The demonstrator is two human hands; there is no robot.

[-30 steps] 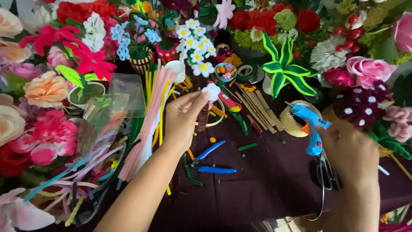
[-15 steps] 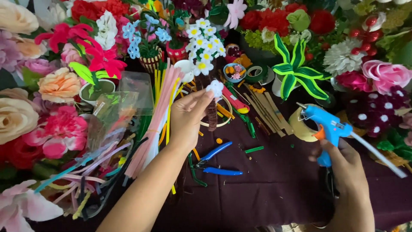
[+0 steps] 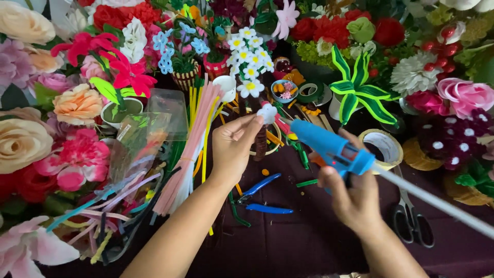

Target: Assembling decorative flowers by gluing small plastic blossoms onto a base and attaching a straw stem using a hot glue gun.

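Note:
My left hand [image 3: 234, 146] pinches a small white pipe-cleaner flower [image 3: 267, 113] on a dark brown stem [image 3: 261, 144], held upright above the table. In my right hand [image 3: 352, 193] is a blue glue gun [image 3: 332, 149] with a white glue stick [image 3: 437, 203] jutting out of its back toward the lower right. The gun's nozzle points left and sits just beside the white flower, almost touching it.
Blue-handled pliers [image 3: 260, 193] lie on the dark purple cloth [image 3: 298, 242] below my hands. Black scissors [image 3: 409, 219] and a tape roll [image 3: 383, 146] lie to the right. A bundle of pipe cleaners [image 3: 190, 149] lies at left. Handmade flowers crowd the left, back and right sides.
My right hand lifted the glue gun from the table's right side and swung it left, bringing the nozzle up to the flower. My left hand stayed nearly still with the flower.

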